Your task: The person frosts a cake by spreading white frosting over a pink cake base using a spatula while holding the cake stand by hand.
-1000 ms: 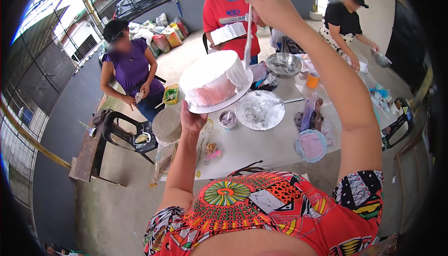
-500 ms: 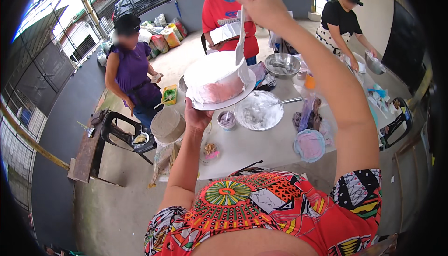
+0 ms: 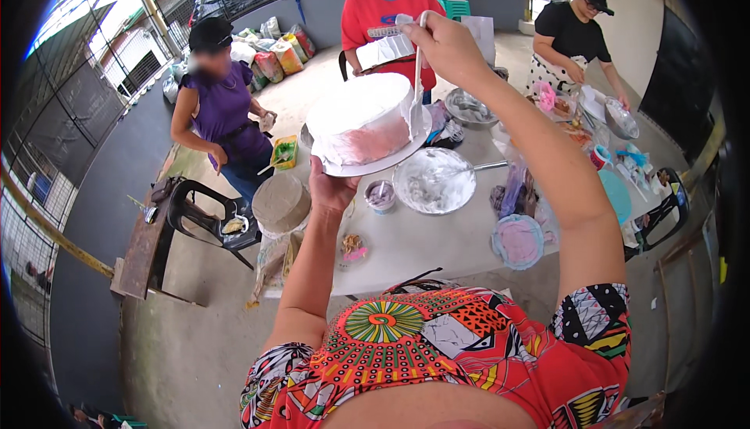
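My left hand (image 3: 333, 185) supports a round cake board (image 3: 381, 164) from beneath, fingers partly hidden under it. On the board stands a round cake (image 3: 355, 112) coated in white frosting, with a pinkish patch bare on its near side. My right hand (image 3: 451, 48) is raised, pinching the upper end of a white-smeared icing spatula (image 3: 418, 77). The blade hangs upright against the cake's right side, among thick frosting. Below, on the table (image 3: 437, 249), sits a metal bowl (image 3: 433, 183) of white frosting with a handled tool in it.
A grey-brown frosted cake (image 3: 281, 204) stands at the table's left. A small tub (image 3: 380, 194) and a pink-filled piping bag (image 3: 517, 241) lie near me. A person in purple (image 3: 219, 112), one in red (image 3: 367, 15) and one in black (image 3: 574, 38) stand around. A black chair (image 3: 207, 214) is at left.
My right hand has come down, and the spatula's blade has slid lower along the cake's right side. The cake stays nearly in place. The person in black has shifted their hands.
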The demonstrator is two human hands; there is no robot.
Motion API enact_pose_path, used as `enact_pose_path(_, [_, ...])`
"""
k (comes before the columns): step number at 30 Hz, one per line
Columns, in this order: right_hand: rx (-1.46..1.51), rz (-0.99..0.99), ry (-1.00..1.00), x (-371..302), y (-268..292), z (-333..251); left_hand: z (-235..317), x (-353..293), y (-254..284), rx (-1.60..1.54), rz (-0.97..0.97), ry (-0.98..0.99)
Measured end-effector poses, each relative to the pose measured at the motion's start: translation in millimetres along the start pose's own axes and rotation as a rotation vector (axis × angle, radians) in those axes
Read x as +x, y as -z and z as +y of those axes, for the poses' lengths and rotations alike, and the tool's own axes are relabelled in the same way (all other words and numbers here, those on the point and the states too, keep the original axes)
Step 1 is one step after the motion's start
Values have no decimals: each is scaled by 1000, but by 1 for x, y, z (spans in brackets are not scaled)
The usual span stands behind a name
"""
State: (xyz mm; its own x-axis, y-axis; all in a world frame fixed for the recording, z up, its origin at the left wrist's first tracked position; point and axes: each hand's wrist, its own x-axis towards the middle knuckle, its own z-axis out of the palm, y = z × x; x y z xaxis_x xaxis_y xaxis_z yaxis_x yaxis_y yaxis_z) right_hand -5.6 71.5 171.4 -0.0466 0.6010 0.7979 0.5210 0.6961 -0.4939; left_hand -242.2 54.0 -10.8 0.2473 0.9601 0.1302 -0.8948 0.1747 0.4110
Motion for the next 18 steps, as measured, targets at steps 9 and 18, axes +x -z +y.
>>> enact_pose_path(9, [-153,79,178,22,26,-32,-6,-3,-3,84,63,-12])
enact_pose_path(18, [-3,80,48,-1,7,2,-10,-3,-10,97,23,-37])
